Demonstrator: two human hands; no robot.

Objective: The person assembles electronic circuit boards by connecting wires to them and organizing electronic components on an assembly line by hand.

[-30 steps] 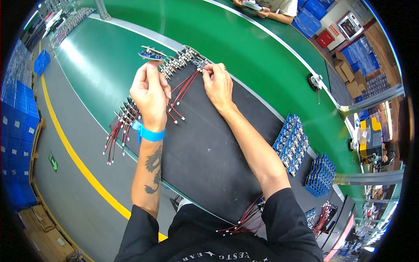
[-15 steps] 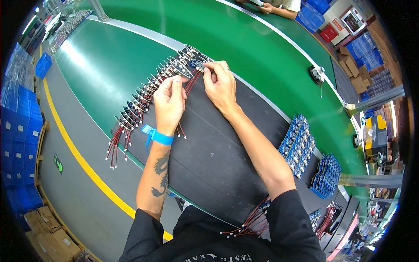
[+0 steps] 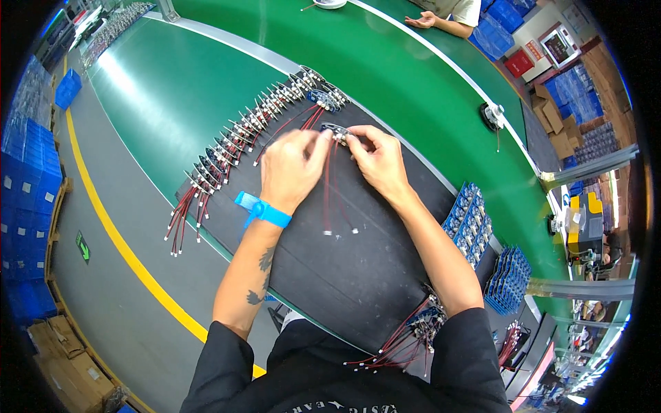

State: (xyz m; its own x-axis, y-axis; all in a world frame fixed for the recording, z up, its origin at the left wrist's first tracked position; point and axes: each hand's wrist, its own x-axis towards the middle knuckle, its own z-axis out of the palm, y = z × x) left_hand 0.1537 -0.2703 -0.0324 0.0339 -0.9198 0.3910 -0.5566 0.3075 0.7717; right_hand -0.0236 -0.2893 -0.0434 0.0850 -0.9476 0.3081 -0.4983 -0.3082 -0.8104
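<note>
A small rounded circuit board (image 3: 336, 129) with red and dark wires is held up between my hands above the black mat. My right hand (image 3: 379, 158) pinches its right side between thumb and fingers. At the left edge of the board, my left hand (image 3: 292, 165) is closed with thumb and forefinger together; its fingers are somewhat blurred. The wires hang below, with white plugs at their ends. Beyond my hands lies a blue circuit board (image 3: 329, 102) with wires. To the left, a long row of upright boards (image 3: 237, 134) lines the mat's edge.
Blue board panels (image 3: 469, 224) and a stack of blue boards (image 3: 509, 279) stand at right. Wired boards (image 3: 428, 322) lie near my right elbow. Across the green table is another person's hand (image 3: 421, 20). Blue crates (image 3: 31, 199) stand at far left.
Both hands have come back from the row toward me, now with a wired board between them. The other person's hand across the table has opened out, palm up.
</note>
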